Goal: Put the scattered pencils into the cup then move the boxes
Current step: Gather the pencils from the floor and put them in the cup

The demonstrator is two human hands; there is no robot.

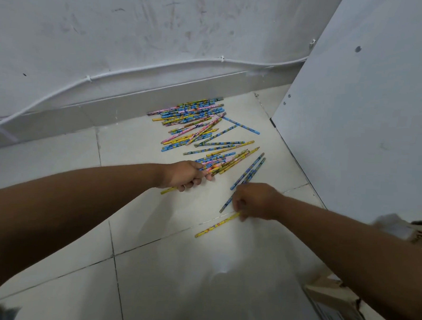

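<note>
Gripping pencils (223, 163), left hand (182, 174) nears right hand (254, 201).

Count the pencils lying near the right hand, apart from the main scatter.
3: two blue pencils side by side, running under the right hand, and one yellow pencil at its fingertips. The hand may hide more.

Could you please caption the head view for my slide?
Both hands gather patterned pencils scattered on a tiled floor.

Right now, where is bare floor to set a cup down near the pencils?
Bare tile lies left of the pencil pile, along the baseboard, and in front between both forearms. Crowded: from the wall to the left hand, and around the right hand.
</note>
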